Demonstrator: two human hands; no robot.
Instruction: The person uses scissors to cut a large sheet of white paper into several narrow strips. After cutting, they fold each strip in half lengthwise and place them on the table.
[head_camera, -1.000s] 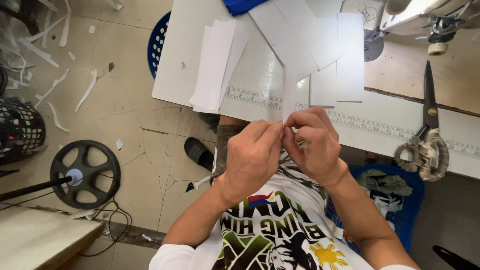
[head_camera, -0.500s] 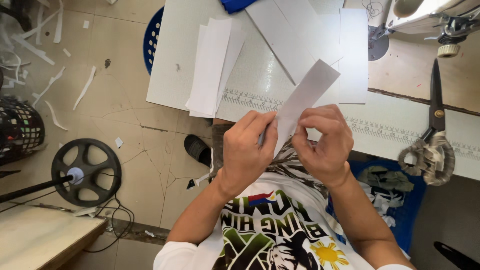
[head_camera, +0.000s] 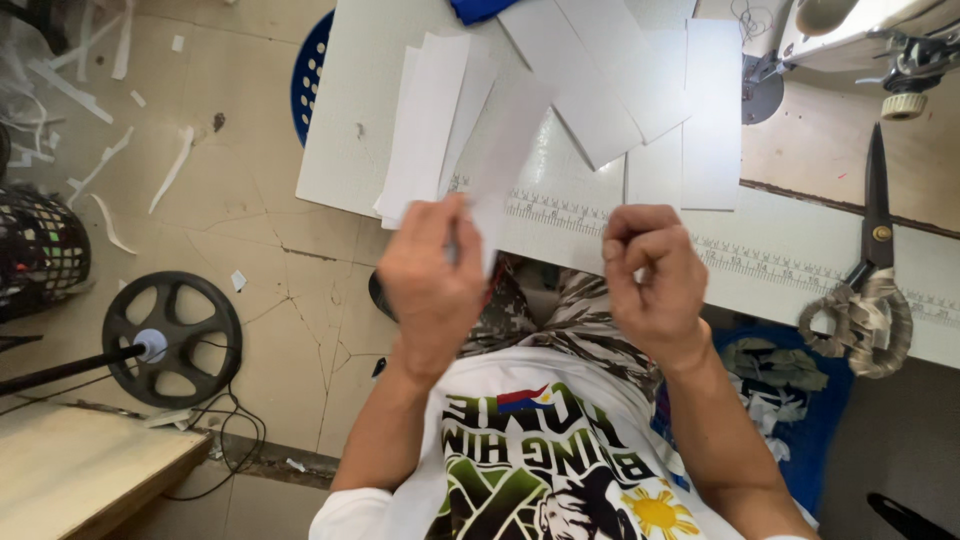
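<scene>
hands parted | strip (head_camera: 497, 165) now pinched in left hand (head_camera: 432, 285) fingers only | right hand (head_camera: 655, 280) let go, curled beside

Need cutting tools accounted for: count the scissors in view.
1. The scissors lie on the white table at the right, blades pointing toward the sewing machine, handles wrapped in cloth near the table's edge. Others may be hidden under the paper sheets.

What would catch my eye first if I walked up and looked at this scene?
Probably the two hands at the centre: the left hand pinches a white strip, the right hand is curled shut beside it, apparently holding nothing. Behind them, more white pieces lie fanned across a pale worktable, and black scissors lie at its right.
</scene>
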